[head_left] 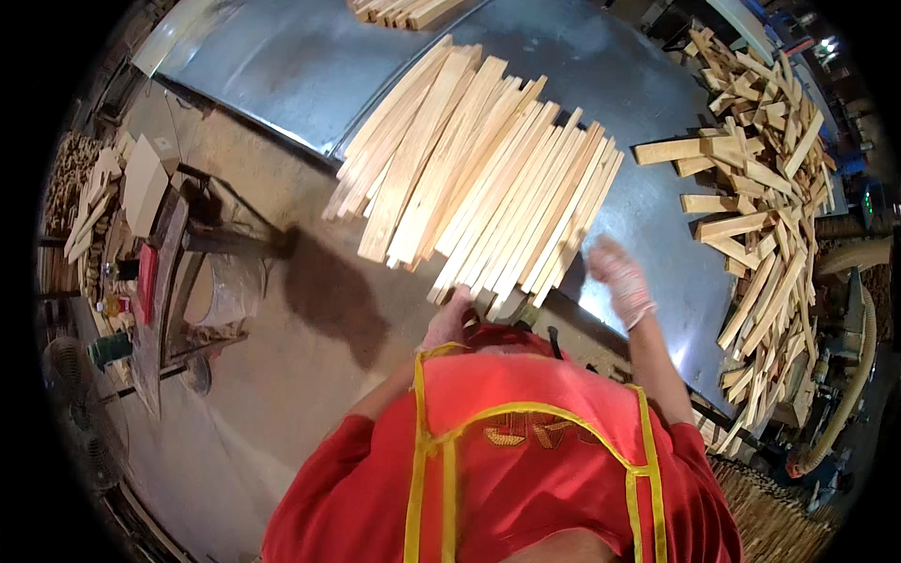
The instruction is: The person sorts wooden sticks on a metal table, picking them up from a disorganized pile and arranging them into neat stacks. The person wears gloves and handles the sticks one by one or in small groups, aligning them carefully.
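A broad row of pale wooden strips (488, 178) lies side by side on the grey metal tabletop (648, 202), with the near ends reaching past its edge. Against those near ends is my left hand (449, 321), thumb up on the wood and the other fingers mostly hidden. It appears closed on the strips. My right hand (618, 274), in a thin whitish glove, is just off the right side of the row, above the metal. Its fingers are loosely bent and a little blurred; nothing shows in them.
Loose wooden offcuts (765, 206) are heaped along the table's right side. Another bundle of strips (405, 11) lies at the far edge. To the left stands a wooden bench (169, 272) with a red object on it. A fan (80, 385) stands at the far left.
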